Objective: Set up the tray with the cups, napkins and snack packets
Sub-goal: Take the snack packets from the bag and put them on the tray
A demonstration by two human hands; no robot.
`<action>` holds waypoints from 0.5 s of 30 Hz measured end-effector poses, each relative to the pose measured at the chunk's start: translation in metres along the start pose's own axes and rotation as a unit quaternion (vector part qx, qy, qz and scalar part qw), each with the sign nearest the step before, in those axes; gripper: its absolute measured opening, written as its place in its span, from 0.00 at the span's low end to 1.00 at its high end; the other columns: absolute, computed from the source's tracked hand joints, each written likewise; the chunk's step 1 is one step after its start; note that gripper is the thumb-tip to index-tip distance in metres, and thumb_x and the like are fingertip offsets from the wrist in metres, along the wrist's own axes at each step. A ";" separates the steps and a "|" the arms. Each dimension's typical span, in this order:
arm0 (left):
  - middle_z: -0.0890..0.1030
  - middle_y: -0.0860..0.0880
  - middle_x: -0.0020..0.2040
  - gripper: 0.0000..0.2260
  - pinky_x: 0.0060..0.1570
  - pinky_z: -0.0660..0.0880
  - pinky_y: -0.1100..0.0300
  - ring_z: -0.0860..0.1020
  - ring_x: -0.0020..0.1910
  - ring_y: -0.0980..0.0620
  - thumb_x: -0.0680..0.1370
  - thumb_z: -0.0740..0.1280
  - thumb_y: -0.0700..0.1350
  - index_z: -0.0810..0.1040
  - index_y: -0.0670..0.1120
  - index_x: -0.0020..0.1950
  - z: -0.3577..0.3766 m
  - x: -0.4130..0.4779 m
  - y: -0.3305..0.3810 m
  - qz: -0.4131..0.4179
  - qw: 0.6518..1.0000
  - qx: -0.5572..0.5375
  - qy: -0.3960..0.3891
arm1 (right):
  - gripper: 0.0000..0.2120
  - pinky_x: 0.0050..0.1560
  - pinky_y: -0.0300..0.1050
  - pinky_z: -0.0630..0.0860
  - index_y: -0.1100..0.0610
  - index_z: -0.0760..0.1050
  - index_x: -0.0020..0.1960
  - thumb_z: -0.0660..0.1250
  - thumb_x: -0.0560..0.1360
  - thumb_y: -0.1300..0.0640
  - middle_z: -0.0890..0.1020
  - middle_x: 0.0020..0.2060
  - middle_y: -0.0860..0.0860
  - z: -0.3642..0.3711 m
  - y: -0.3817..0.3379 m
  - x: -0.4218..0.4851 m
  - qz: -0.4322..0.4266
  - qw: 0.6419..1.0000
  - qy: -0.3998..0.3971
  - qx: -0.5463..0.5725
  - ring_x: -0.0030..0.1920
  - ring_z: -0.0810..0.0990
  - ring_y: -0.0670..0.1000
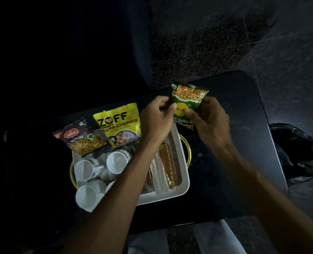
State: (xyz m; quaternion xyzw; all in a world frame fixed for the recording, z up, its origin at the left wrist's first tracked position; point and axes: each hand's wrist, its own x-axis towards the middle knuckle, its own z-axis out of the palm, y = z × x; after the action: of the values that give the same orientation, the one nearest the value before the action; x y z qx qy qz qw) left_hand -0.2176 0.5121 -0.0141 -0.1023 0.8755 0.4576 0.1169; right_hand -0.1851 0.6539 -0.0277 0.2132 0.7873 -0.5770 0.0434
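Observation:
A white tray (184, 173) with gold handles sits on a dark table. Several white cups (87, 196) fill its left half, and folded napkins (167, 162) lie along its right side. A dark red snack packet (78, 138) and a yellow ZOFF soya chunks packet (120, 124) lean at the tray's far edge. Both hands hold a green snack packet (187, 102) above the tray's far right corner. My left hand (156, 119) pinches its left edge. My right hand (209, 120) grips its right side and lower part.
The dark table (234, 162) ends in a rounded edge on the right. A black bag-lined bin (298, 154) stands on the floor beyond that edge. The speckled stone floor (197, 43) lies behind the table. The left of the scene is too dark to read.

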 end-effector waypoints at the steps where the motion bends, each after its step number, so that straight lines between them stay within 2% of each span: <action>1: 0.82 0.51 0.52 0.12 0.46 0.77 0.69 0.79 0.45 0.59 0.80 0.68 0.46 0.80 0.44 0.62 -0.007 -0.004 -0.004 -0.002 1.000 -0.006 0.015 | 0.20 0.39 0.23 0.74 0.57 0.74 0.62 0.74 0.73 0.54 0.80 0.46 0.37 0.007 -0.001 -0.004 -0.010 1.000 -0.009 -0.004 0.43 0.79 0.28; 3: 0.81 0.53 0.51 0.12 0.43 0.72 0.76 0.77 0.46 0.61 0.81 0.68 0.46 0.80 0.45 0.62 -0.018 -0.012 -0.015 -0.005 1.000 0.004 0.026 | 0.19 0.38 0.20 0.72 0.58 0.74 0.62 0.74 0.74 0.57 0.79 0.44 0.35 0.021 0.000 -0.011 -0.019 0.999 -0.023 -0.015 0.42 0.78 0.26; 5: 0.82 0.50 0.55 0.12 0.44 0.72 0.71 0.79 0.51 0.56 0.82 0.66 0.45 0.79 0.45 0.64 -0.027 -0.018 -0.028 -0.015 1.000 0.016 0.023 | 0.18 0.39 0.20 0.71 0.59 0.75 0.63 0.73 0.74 0.58 0.80 0.45 0.39 0.034 0.002 -0.017 -0.019 0.999 -0.034 -0.028 0.41 0.79 0.29; 7: 0.82 0.46 0.61 0.13 0.50 0.70 0.64 0.79 0.59 0.50 0.83 0.64 0.45 0.78 0.45 0.66 -0.032 -0.022 -0.039 -0.033 0.999 0.017 0.015 | 0.18 0.40 0.20 0.71 0.59 0.75 0.63 0.72 0.75 0.59 0.82 0.47 0.44 0.045 0.003 -0.022 -0.024 0.998 -0.041 -0.046 0.42 0.79 0.33; 9: 0.80 0.46 0.65 0.14 0.53 0.68 0.63 0.77 0.64 0.48 0.83 0.62 0.44 0.77 0.46 0.68 -0.037 -0.024 -0.048 -0.048 0.999 0.017 0.006 | 0.17 0.41 0.21 0.72 0.59 0.76 0.63 0.72 0.75 0.59 0.82 0.49 0.47 0.053 0.004 -0.025 -0.037 0.996 -0.042 -0.067 0.44 0.79 0.36; 12: 0.78 0.45 0.69 0.15 0.56 0.67 0.64 0.76 0.67 0.47 0.84 0.61 0.44 0.75 0.45 0.70 -0.041 -0.027 -0.057 -0.058 0.998 0.008 -0.011 | 0.18 0.45 0.26 0.74 0.59 0.76 0.64 0.71 0.76 0.59 0.83 0.55 0.51 0.062 0.006 -0.029 -0.042 0.994 -0.051 -0.091 0.51 0.82 0.47; 15: 0.77 0.45 0.69 0.16 0.58 0.69 0.63 0.75 0.68 0.47 0.84 0.61 0.45 0.75 0.44 0.71 -0.043 -0.026 -0.061 -0.077 0.997 -0.013 -0.016 | 0.17 0.43 0.21 0.72 0.60 0.76 0.64 0.70 0.77 0.59 0.83 0.56 0.53 0.070 0.009 -0.030 -0.047 0.991 -0.052 -0.116 0.53 0.82 0.48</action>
State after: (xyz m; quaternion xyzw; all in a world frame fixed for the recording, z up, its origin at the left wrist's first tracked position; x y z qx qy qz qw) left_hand -0.1802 0.4439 -0.0301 -0.1639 0.8569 0.4601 0.1647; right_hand -0.1665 0.5822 -0.0495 0.1394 0.8548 -0.4932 0.0819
